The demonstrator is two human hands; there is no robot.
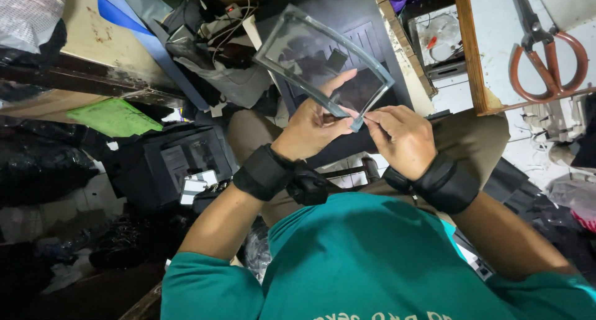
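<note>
Both hands held a clear panel [323,59] up over the lap — the left hand [310,124] pinched its near edge, thumb along it, while the right hand [400,137] pinched at the near corner, seemingly picking at film. Peeling would need a steady grip. Scissors [546,53] lay on the surface's near edge.

The person wears a teal short-sleeved shirt [366,258] with pale lettering low on the front, khaki trousers [472,134], and a wide black wrist strap on each forearm, left [264,171] and right [444,183], each carrying a small black device.
</note>
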